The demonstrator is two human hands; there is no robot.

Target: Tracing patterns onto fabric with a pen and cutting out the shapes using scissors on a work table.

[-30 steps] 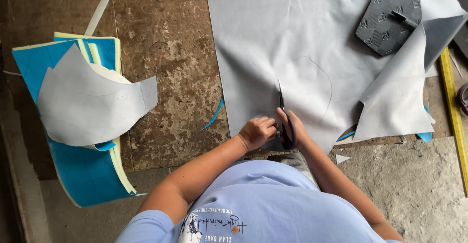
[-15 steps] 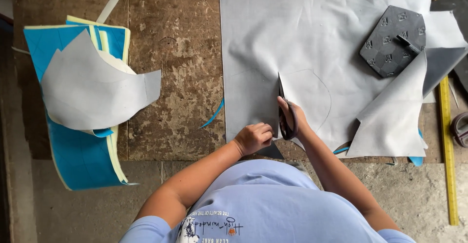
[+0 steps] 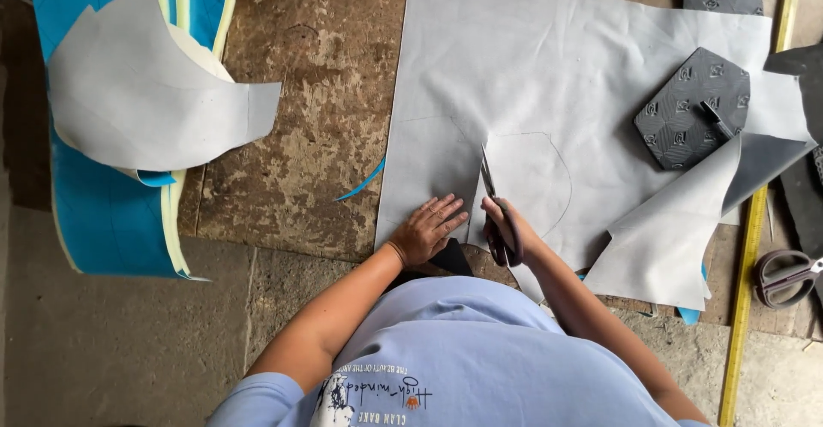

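**Cutting Station: Grey Sheet Under Scissors**

The right hand (image 3: 507, 228) is gripping the handles of the scissors (image 3: 495, 211), fingers closed through the loops; the blades are pointing away from the person and sitting in a cut in the grey sheet (image 3: 549, 75). A pencilled curve is lying just right of the blades. The left hand (image 3: 426, 230) is pressing flat on the sheet just left of the cut, fingers spread. The sheet is lying on the worn wooden tabletop (image 3: 300, 135). A dark hexagonal weight (image 3: 690, 105) is resting on the sheet's far right part. A second pair of scissors (image 3: 784, 274) is lying at the right edge beside a yellow ruler (image 3: 754, 247). A stack of blue foam pieces (image 3: 103, 221) topped by a grey cut piece (image 3: 146, 101) is sitting well apart at left.
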